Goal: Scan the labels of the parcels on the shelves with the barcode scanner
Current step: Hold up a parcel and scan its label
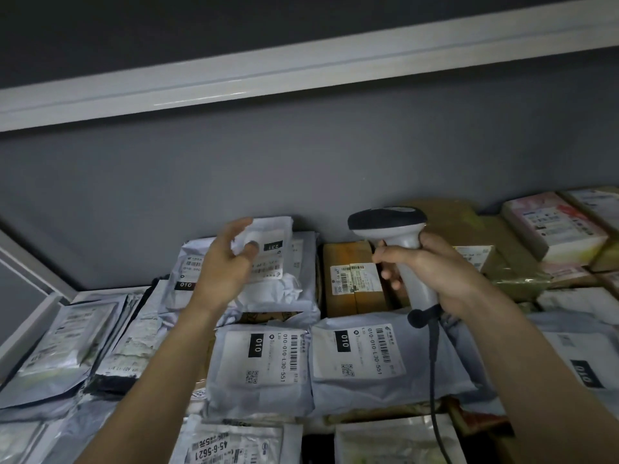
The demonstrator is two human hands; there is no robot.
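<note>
The left hand (227, 259) pinches a small white poly mailer (268, 252), thumb pressed on its label (269, 259), tilting it up off the stack of grey mailers (284, 296) beneath. The right hand (432, 266) is wrapped around the handle of the barcode scanner (398, 239), index finger at the trigger; the scanner's dark head sits level with the lifted mailer and just right of it, with its cable (433, 363) hanging below the wrist.

The thumb covers part of the label, so a read may fail. The scanner window seems to aim past the pinched mailer, and neighbouring barcodes on the brown carton (351, 279) could register instead. The loose pinch could also let the mailer slip.
</note>
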